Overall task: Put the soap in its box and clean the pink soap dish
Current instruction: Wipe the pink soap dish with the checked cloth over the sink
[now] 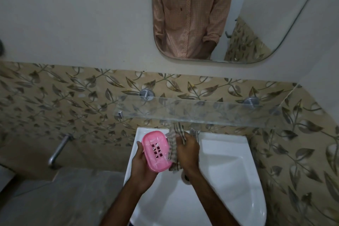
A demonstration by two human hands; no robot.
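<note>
The pink soap dish [156,150] has drain slots in its middle and whitish soap streaks on its surface. My left hand [142,169] holds it from below and from the left, tilted, over the left side of the white sink [229,163]. My right hand [188,149] is closed on a bunched checked cloth [173,145], which presses against the dish's right edge. No soap or soap box is in view.
A glass shelf [201,112] on metal pegs juts out just above the hands. The tap [195,133] is partly hidden behind my right hand. A metal pipe [58,149] sticks out of the tiled wall at left. A mirror [229,14] hangs above.
</note>
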